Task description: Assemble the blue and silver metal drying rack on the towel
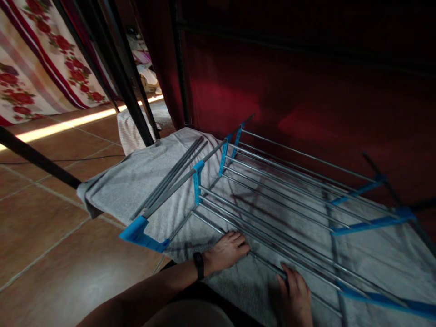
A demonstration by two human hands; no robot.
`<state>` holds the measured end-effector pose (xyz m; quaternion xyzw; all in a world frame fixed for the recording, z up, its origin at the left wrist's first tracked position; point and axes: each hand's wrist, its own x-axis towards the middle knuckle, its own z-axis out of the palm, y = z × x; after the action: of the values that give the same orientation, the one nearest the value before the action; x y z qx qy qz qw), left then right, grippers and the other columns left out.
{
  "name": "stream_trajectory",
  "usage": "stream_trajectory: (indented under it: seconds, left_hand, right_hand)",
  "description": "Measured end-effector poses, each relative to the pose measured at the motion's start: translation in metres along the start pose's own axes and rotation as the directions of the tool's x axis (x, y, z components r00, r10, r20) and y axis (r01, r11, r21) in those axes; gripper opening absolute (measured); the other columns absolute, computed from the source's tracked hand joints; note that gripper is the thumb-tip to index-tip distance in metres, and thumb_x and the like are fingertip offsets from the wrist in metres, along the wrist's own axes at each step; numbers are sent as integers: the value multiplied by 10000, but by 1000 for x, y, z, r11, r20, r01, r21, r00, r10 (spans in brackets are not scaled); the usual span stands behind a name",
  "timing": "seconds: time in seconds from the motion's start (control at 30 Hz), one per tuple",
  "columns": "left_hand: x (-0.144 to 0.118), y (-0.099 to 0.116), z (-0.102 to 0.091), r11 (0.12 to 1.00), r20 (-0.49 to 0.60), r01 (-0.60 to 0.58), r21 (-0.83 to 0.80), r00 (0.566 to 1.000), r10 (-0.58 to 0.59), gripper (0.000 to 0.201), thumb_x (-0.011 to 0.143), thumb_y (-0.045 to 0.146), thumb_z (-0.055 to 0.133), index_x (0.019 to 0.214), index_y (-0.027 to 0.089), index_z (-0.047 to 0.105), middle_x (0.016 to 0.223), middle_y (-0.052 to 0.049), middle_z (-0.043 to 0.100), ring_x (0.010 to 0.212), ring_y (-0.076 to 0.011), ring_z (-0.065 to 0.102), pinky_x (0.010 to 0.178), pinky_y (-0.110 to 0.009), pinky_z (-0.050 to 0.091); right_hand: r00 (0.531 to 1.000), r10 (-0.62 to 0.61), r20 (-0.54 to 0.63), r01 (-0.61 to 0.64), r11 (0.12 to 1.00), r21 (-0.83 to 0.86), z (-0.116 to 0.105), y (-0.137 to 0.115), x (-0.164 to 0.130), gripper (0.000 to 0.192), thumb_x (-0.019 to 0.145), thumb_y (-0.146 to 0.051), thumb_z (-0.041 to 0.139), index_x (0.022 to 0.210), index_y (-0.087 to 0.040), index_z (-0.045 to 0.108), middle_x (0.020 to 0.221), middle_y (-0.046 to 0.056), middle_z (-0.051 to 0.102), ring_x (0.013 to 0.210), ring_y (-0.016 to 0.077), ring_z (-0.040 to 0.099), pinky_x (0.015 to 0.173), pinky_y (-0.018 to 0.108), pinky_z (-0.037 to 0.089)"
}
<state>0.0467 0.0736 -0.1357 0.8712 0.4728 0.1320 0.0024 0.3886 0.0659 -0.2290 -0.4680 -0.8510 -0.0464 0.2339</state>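
At lower centre, left grip (233, 249) curls over a rod (267, 264), right grip (293, 288) pinches it — rack (289, 238) apparently part-built, loose tubes (166, 179) left of centre unfitted.

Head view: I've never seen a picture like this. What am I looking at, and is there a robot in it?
No robot shows here: these are a person's own bare hands, and the single picture comes from a camera worn on the head, looking forward and down. A frame of metal rods and blue plastic pieces rests on grey cloth, beside a few loose grey rods. The left hand, with a dark band on its wrist, lies over the nearest rod; the right hand grips that same rod farther right.
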Motion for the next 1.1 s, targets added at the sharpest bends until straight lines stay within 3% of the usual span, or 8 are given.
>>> stream_trajectory:
  seconds: [0.1, 0.17, 0.5, 0.63, 0.8, 1.1]
  left_hand:
    - [0, 0, 0, 1000, -25, -21, 9, 999, 21, 54, 1015, 219, 625, 1065, 235, 635, 1076, -32, 628, 1052, -197, 580, 992, -346, 449]
    - [0, 0, -1, 999, -31, -37, 18, 999, 38, 53, 1009, 206, 628, 1055, 232, 634, 1060, -34, 625, 1041, -200, 577, 972, -343, 453]
    - [4, 3, -5, 997, 13, -44, 57, 999, 44, 91, 1059, 234, 537, 1062, 218, 627, 1043, -44, 631, 1000, -207, 582, 957, -355, 455]
    - [5, 4, -8, 995, 29, -67, 76, 997, 65, 106, 1062, 212, 523, 1093, 204, 625, 1056, -52, 641, 999, -216, 582, 936, -368, 452]
    - [6, 4, -10, 995, 34, -74, 61, 997, 72, 113, 1046, 154, 526, 1093, 194, 621, 1067, -58, 642, 1010, -216, 582, 942, -368, 443]
    - [6, 4, -13, 994, 73, -76, 79, 995, 70, 129, 1032, 135, 523, 1106, 186, 616, 1077, -61, 646, 1020, -225, 581, 971, -377, 450]
  right_hand:
    - [988, 148, 49, -152, 985, 86, -5, 1, 0, 473, 1056, -521, 390, 1388, -257, 598, 1305, 116, 694, 1190, 307, 640, 969, 494, 502]
    - [984, 168, 56, -174, 978, 116, -9, -1, 1, 503, 1059, -544, 387, 1422, -250, 571, 1315, 119, 684, 1211, 309, 634, 998, 501, 491]
    - [980, 195, 43, -197, 979, 44, -30, -27, 18, 506, 1081, -512, 336, 1404, -203, 573, 1290, 140, 679, 1242, 304, 589, 1119, 530, 373]
    - [976, 212, 58, -212, 977, 8, -37, -25, 14, 495, 1076, -491, 312, 1390, -222, 585, 1323, 142, 678, 1262, 304, 587, 1169, 563, 299]
    - [941, 338, 9, -338, 940, -37, -44, -17, 1, 569, 1053, -586, 331, 1397, -209, 583, 1340, 164, 667, 1266, 333, 581, 1179, 616, 243]
    - [901, 432, -38, -433, 900, -53, -43, -13, -6, 603, 1044, -636, 304, 1398, -240, 589, 1354, 156, 673, 1255, 341, 596, 1184, 673, 180]
